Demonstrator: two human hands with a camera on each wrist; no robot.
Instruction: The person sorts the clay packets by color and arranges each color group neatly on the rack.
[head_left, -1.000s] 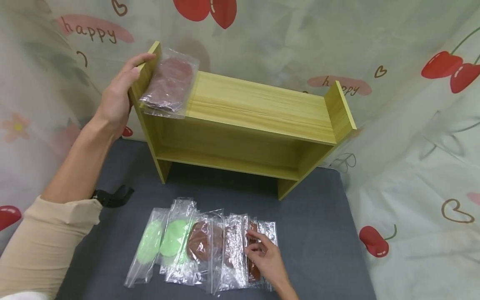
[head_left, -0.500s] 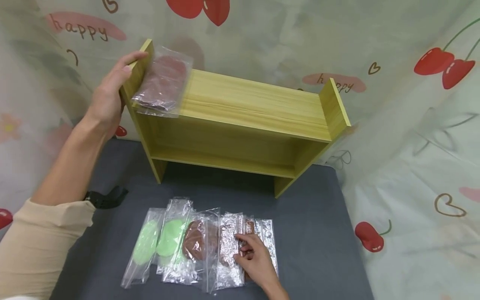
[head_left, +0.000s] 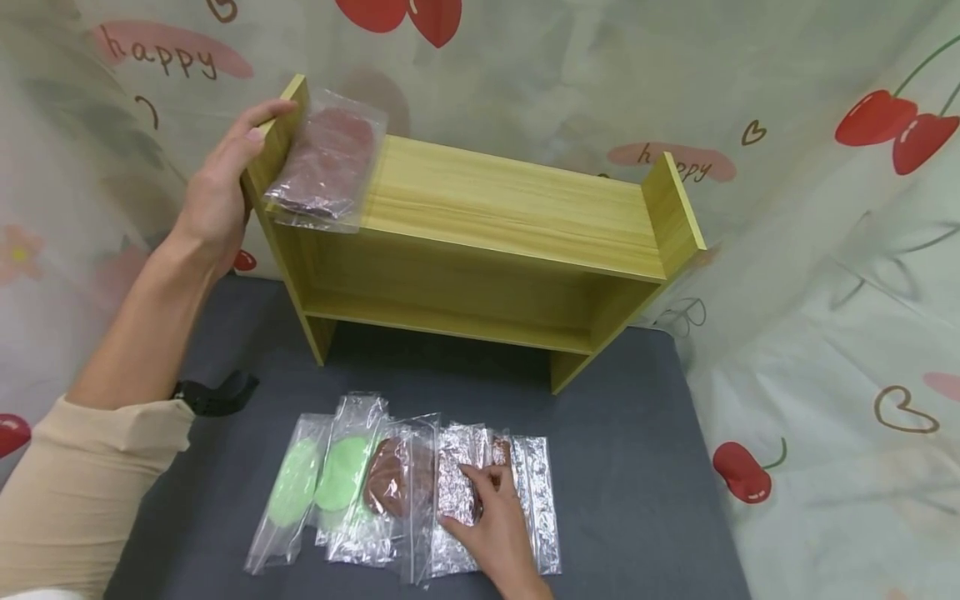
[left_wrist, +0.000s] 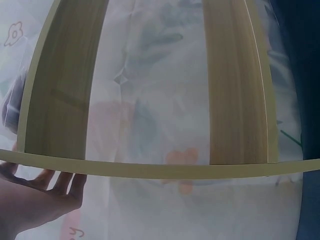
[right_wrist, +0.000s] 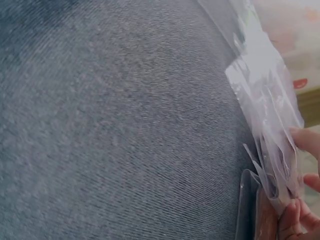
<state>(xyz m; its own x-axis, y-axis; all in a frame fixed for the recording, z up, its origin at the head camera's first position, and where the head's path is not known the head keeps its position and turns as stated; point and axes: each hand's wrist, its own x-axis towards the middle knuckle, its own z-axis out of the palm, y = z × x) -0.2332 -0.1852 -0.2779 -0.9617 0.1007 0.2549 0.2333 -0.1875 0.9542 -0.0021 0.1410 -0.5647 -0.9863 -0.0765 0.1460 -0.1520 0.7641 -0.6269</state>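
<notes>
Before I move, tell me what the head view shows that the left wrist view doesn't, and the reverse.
Only the head view: the right hand on a row of clear bags, and a beige sleeve with a black strap by its cuff.
Only the left wrist view: curtain seen through the gap between upper board and lower board.
Both: the wooden shelf, the left hand on its side panel, and a bagged item at the upper board, partly cut off in the left wrist view.
</notes>
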